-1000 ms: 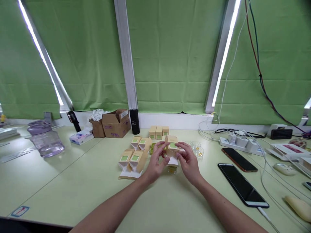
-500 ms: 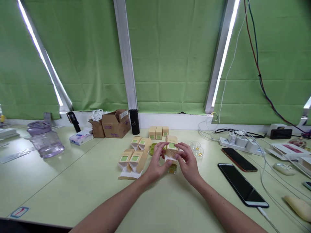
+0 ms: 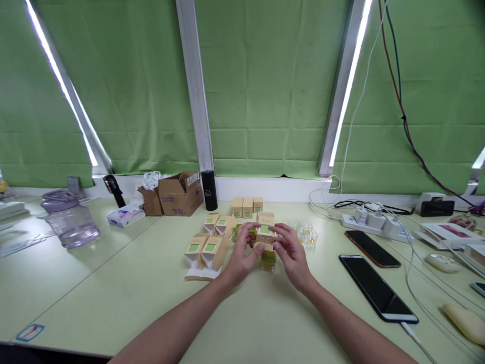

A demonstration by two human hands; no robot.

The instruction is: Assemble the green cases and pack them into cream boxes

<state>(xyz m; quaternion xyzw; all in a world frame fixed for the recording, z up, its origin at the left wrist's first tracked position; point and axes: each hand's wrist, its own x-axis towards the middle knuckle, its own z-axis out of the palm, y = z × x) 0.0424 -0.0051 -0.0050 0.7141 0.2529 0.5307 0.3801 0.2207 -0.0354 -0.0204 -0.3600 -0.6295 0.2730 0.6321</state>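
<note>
Between my hands is a small brown cardboard box [image 3: 265,231] with a green square on its face. My left hand [image 3: 244,251] grips its left side, fingers curled and thumb at the near edge. From the right, my right hand [image 3: 291,251] holds the opposite side, thumb also at the near flap. Just in front of the box stands a small glass cup [image 3: 268,261] with green contents. Left of my hands lie several similar boxes [image 3: 210,247] with white inner flaps showing. More green cups [image 3: 236,232] are partly hidden behind my left hand.
Clear cups [image 3: 306,232] stand right of my hands. Upright small boxes [image 3: 247,207] sit farther back. A phone [image 3: 379,288], a second phone [image 3: 372,248] and a power strip [image 3: 375,226] with cables are at right. A carton [image 3: 181,194], black cylinder [image 3: 209,190] and jug [image 3: 71,220] are left.
The near flap of the held box has folded up, so its white inside no longer shows and brown card faces me. More of the green cup in front is visible.
</note>
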